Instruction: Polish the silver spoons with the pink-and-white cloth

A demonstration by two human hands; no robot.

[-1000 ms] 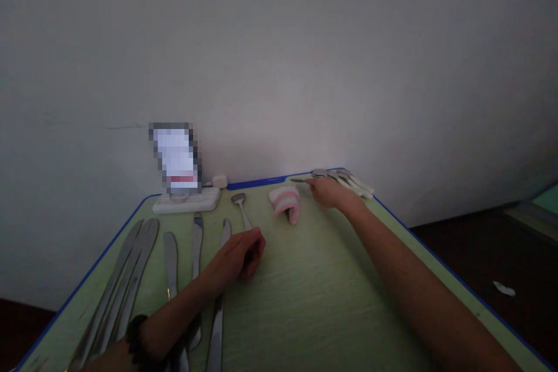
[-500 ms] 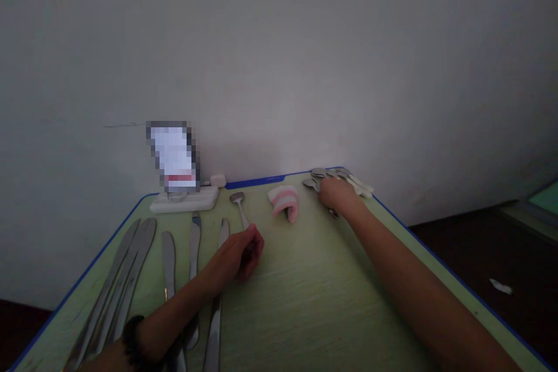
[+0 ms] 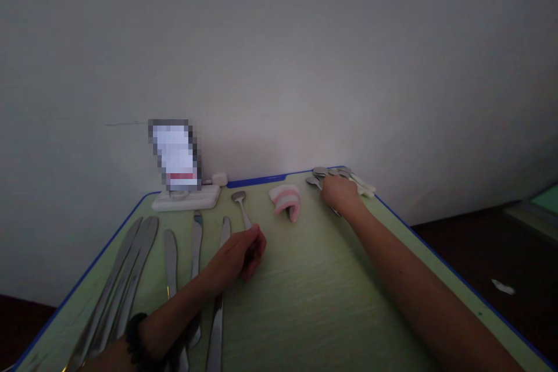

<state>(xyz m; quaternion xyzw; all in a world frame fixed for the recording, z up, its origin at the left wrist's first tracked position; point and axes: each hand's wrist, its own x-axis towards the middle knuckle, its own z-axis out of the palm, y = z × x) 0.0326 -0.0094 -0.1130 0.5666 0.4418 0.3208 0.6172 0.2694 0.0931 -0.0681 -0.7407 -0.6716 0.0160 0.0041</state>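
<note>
My right hand (image 3: pixel 340 195) is closed around a metal spoon (image 3: pixel 313 181) at the far right of the table. The spoon's bowl shows left of the fingers and its handle end below them. Beside it lie several more spoons (image 3: pixel 321 171), partly covered by the hand. My left hand (image 3: pixel 246 250) rests near the middle, fingers curled. A single spoon (image 3: pixel 243 209) points away from it, its handle running behind the thumb; whether the fingers grip it is hidden. Under and beside the left forearm are table knives (image 3: pixel 171 256), (image 3: pixel 217 325).
A pink and white striped cloth (image 3: pixel 285 197) lies folded between the hands. A blurred phone (image 3: pixel 176 154) leans on a white stand (image 3: pixel 185 199) by the wall. More long flat utensils (image 3: pixel 131 267) lie at the left. The green table (image 3: pixel 305 302) has a blue edge.
The view has shifted very slightly. Both hands keep nearly the same places and grips, and the cutlery on the table has not visibly moved.
</note>
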